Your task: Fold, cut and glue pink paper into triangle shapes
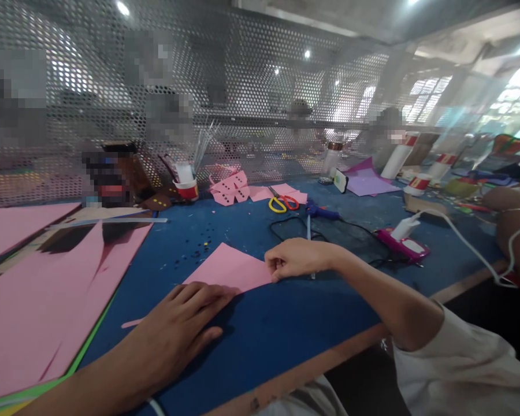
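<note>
A piece of pink paper (pixel 234 266) lies on the blue tabletop (pixel 260 335) before me. My left hand (pixel 186 318) rests flat over its near left part, fingers stretched out and thumb apart. At the paper's right corner, my right hand (pixel 297 259) has its fingers pinched on the edge. A thin pink strip (pixel 132 323) pokes out to the left of my left hand. Just beyond my right hand lie a blue glue gun (pixel 325 212) and scissors (pixel 283 203) with yellow and red handles.
Large pink sheets (pixel 39 300) cover the left side. Toward the back are pink cut-outs with black dots (pixel 229 188), a cup of tools (pixel 186 189), a purple sheet (pixel 368 176) and a perforated metal screen (pixel 251 75). A magenta power strip (pixel 403 245) with cables lies right. Another person's arm (pixel 515 225) shows at the far right.
</note>
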Demonstrator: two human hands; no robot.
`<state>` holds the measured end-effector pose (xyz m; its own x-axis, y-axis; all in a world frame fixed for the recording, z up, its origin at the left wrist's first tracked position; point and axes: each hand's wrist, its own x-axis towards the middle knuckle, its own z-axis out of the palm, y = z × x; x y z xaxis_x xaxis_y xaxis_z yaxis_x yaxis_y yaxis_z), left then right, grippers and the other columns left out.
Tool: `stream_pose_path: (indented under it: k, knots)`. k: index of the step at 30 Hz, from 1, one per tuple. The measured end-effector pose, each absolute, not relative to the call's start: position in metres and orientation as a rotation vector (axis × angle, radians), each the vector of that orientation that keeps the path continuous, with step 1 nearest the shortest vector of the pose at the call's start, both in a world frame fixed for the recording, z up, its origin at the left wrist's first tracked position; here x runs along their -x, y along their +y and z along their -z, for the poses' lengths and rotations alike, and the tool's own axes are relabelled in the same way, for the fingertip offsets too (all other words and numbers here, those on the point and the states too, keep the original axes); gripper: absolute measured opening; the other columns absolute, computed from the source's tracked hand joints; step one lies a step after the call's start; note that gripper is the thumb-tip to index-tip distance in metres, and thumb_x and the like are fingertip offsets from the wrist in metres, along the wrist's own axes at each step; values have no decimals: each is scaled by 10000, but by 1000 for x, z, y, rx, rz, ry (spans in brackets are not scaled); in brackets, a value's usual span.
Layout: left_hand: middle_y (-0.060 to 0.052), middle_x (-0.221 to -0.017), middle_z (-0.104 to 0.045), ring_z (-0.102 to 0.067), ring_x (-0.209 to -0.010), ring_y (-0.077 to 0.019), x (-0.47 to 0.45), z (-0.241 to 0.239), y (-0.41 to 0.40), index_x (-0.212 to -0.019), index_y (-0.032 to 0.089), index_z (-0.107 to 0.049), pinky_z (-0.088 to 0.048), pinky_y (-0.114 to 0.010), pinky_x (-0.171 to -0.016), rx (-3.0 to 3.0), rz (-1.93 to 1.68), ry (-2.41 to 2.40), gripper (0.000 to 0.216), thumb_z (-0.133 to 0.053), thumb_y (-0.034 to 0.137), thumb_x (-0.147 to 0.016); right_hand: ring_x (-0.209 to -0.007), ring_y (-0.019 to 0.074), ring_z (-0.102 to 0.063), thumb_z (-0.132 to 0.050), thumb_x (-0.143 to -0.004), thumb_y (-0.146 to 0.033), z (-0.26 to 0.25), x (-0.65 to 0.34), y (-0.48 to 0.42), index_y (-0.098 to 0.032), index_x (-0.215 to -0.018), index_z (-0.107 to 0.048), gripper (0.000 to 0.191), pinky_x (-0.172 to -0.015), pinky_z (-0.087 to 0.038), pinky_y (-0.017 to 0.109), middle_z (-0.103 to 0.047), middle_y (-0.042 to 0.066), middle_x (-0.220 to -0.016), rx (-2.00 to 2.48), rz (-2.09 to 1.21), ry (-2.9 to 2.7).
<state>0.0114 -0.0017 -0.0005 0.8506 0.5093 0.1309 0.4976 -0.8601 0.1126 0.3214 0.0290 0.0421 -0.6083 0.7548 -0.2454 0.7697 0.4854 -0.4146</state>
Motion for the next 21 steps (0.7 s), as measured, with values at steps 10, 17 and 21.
stream_pose_path:
  k: [10,17,21]
  knots:
    - [-31,-1370,-585,-546,-1179,-223,-10,3,-1,-1473,340,-445,-437,-369,-1012,-2926,-257,783,462,-500,393,-1018,-739,140,-597,-694,-838,-233,-46,-323,29,-168,-884,-663,85,-607,-381,225,-670,7,-831,-1350,878,2642]
    - [-36,-1366,-577,-525,-1173,-229,-11,1,-2,-1470,325,-433,-417,-389,-1015,-2962,-212,760,450,-482,389,-1027,-890,156,-617,-665,-889,-283,-33,-297,17,-183,-983,-677,139,-780,-444,246,-668,35,-1006,-1420,1011,2944]
    - [-39,-1321,-600,-527,-1162,-239,-12,0,-3,-1445,306,-463,-419,-399,-1010,-2994,-236,758,437,-513,361,-1015,-813,154,-593,-693,-882,-341,-14,-273,12,-192,-908,-684,152,-721,-402,251,-679,12,-882,-1516,812,3020]
